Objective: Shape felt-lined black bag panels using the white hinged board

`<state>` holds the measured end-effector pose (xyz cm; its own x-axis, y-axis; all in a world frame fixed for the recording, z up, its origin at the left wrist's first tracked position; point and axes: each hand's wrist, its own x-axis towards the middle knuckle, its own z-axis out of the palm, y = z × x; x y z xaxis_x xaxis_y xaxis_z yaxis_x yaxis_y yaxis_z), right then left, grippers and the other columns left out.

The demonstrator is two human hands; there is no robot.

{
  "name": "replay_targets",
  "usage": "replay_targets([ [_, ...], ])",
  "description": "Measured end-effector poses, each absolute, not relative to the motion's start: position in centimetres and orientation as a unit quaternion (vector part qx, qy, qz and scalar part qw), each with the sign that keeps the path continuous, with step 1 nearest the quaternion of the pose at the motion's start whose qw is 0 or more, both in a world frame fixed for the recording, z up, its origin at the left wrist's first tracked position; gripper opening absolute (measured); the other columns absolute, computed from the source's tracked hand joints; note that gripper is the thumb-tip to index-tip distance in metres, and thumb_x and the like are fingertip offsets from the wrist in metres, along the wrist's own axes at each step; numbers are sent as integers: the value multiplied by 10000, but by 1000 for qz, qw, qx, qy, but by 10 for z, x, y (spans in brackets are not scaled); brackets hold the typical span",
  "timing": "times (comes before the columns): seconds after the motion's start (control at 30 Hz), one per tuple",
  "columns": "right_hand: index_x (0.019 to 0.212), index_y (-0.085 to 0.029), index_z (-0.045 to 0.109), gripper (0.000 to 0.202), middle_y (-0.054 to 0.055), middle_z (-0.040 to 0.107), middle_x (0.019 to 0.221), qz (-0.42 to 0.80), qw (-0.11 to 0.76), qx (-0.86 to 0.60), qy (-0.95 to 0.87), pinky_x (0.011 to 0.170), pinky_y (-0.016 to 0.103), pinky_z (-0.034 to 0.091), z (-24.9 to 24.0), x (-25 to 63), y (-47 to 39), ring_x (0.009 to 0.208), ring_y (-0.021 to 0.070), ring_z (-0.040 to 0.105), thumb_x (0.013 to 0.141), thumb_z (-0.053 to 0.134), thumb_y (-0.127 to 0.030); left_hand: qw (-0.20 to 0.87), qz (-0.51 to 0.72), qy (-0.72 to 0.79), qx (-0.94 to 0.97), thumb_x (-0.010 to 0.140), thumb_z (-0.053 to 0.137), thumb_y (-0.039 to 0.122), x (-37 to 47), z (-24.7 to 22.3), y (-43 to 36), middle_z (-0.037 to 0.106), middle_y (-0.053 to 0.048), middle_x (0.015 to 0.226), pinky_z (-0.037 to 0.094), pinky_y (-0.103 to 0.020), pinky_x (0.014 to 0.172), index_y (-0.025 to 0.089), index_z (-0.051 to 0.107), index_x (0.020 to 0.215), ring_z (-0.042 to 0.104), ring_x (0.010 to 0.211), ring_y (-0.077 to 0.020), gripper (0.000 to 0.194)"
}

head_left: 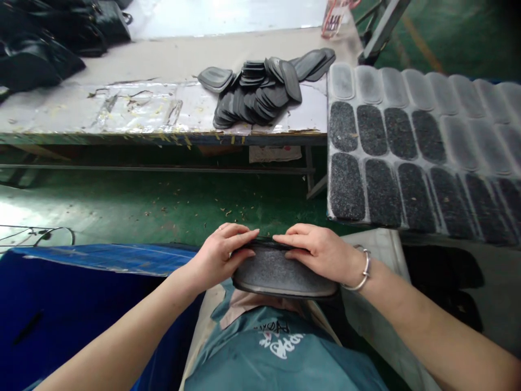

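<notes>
A grey oval panel [285, 274] with a pale line along its lower side and a dark rim lies across my lap, its far edge bent up. My left hand [226, 250] pinches that far edge near its left end, thumb on the grey face and fingers over the rim. On the same edge, further right, my right hand [317, 251] grips in a like way; a bracelet [364, 271] circles its wrist. Beyond my hands, a heap of dark oval panels [260, 98] lies at the front of the worktable [81, 114].
At the right, a board [329, 163] carries rows of oval pieces, some black, some pale grey. Black bags [73, 32] sit at the table's back left. A blue bin [81, 304] stands left of me, a white crate [378, 315] right. A cup [334, 19] stands at the back.
</notes>
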<state>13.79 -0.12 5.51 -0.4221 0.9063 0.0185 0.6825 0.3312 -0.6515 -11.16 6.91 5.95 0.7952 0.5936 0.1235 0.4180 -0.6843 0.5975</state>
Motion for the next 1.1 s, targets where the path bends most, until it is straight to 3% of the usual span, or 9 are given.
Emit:
replay_targets([
  [0.3,1242,-239,609,436,78,636,1043,244,147,-448,-847,797,313,529,54,137,2,921,165,599,889,418,-68,264,147,208,930,912,445,148,-119,52,76,651,-93,989,512,-311,796,185,667,1124,590,900,-161,309],
  [0.57,1299,-213,549,497,88,619,1137,162,31,-466,-869,778,313,543,68,127,-5,945,197,585,840,469,-40,184,113,170,961,869,441,96,-121,56,75,649,-113,1017,506,-331,827,129,649,1130,570,930,-196,335],
  [0.73,1205,-67,601,357,142,635,1082,101,-5,-472,-876,741,362,560,79,108,-11,913,244,573,871,477,-81,130,56,208,968,844,507,155,-119,60,63,638,-86,1095,462,-404,882,193,627,1159,546,1040,-247,340],
  [0.83,1199,-16,592,347,162,629,1090,88,-1,-476,-875,784,375,558,81,101,-15,932,250,561,887,459,-87,110,45,231,966,834,527,173,-117,63,54,626,-92,1133,420,-432,960,167,613,1172,511,1121,-269,348],
  [0.97,1295,-93,540,411,145,595,1168,107,14,-480,-871,845,390,541,82,95,-17,976,254,544,889,476,-104,102,43,252,961,834,505,161,-116,63,47,623,-86,1152,387,-452,1017,156,607,1176,508,1143,-277,356],
  [1.1,1268,-189,577,399,132,572,1156,153,-6,-541,-827,811,397,544,83,90,-14,992,262,542,892,466,-114,111,49,262,957,826,497,152,-116,61,47,627,-78,1135,362,-470,1057,172,616,1155,497,1183,-281,350],
])
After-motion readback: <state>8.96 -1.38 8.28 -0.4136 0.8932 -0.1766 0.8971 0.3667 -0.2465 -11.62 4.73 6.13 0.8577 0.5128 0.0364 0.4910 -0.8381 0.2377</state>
